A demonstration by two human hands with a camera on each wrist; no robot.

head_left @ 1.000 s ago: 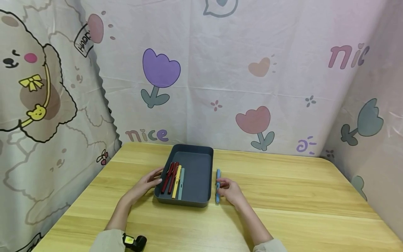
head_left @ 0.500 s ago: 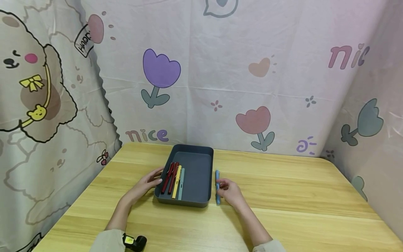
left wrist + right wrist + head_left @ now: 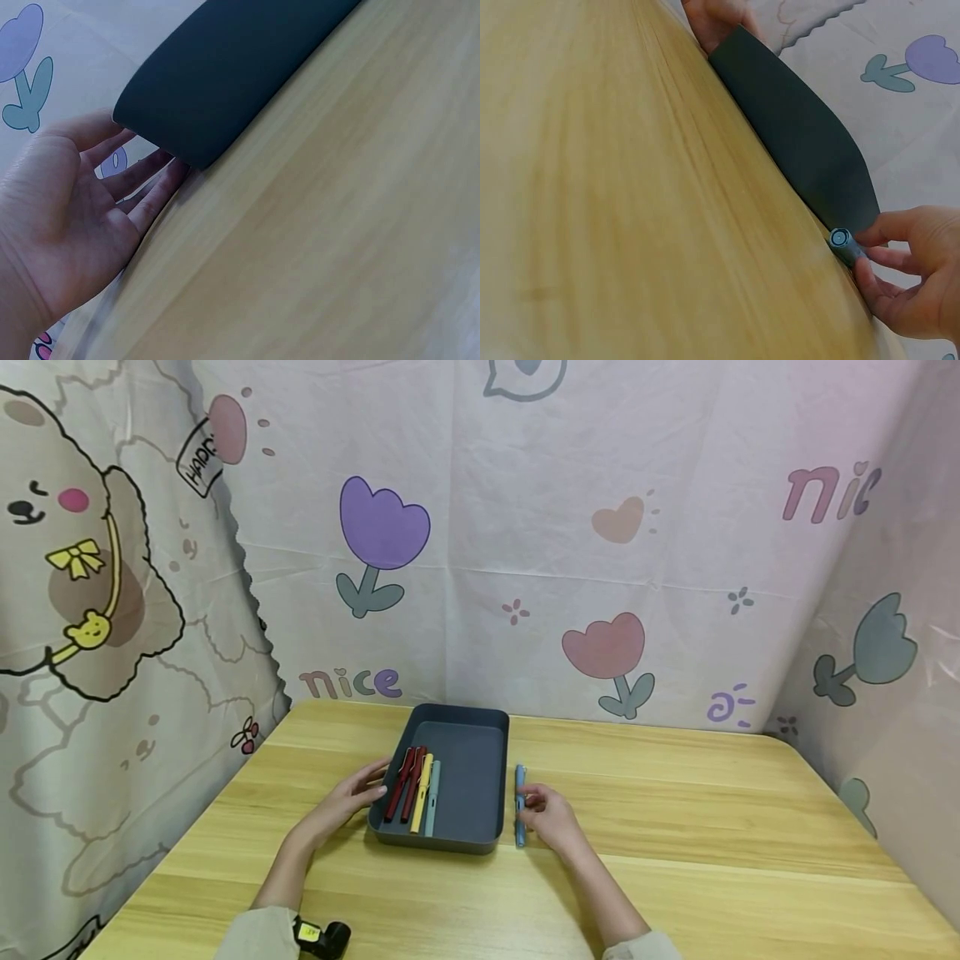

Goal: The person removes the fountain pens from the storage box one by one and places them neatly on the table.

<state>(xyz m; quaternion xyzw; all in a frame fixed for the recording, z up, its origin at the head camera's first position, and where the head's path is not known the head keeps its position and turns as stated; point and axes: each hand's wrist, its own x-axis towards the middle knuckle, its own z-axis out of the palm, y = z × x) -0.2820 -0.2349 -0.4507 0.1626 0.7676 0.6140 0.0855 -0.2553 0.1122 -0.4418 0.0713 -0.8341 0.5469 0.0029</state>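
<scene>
A blue pen (image 3: 520,777) lies lengthwise just right of the dark grey tray (image 3: 468,845), apart from its side wall in the head view. My right hand (image 3: 550,817) pinches it around the middle between thumb and fingers; the right wrist view shows the pen's round end (image 3: 841,238) low by the tabletop. On the tray's left side, my left hand (image 3: 347,797) rests its extended fingers against the outer wall near the front corner. Inside the tray, along its left, two dark red pens (image 3: 398,789), a yellow pen (image 3: 421,797) and a grey-green pen (image 3: 432,802) lie side by side.
The wooden table (image 3: 712,827) extends to both sides of the tray. A printed cloth (image 3: 510,527) hangs behind the table and along its sides. A black device with a yellow label (image 3: 318,935) is strapped at my left wrist.
The blue pen has turned a little under my right fingers, its clip now facing right, and it has shifted very slightly. My left hand and the tray have stayed in place.
</scene>
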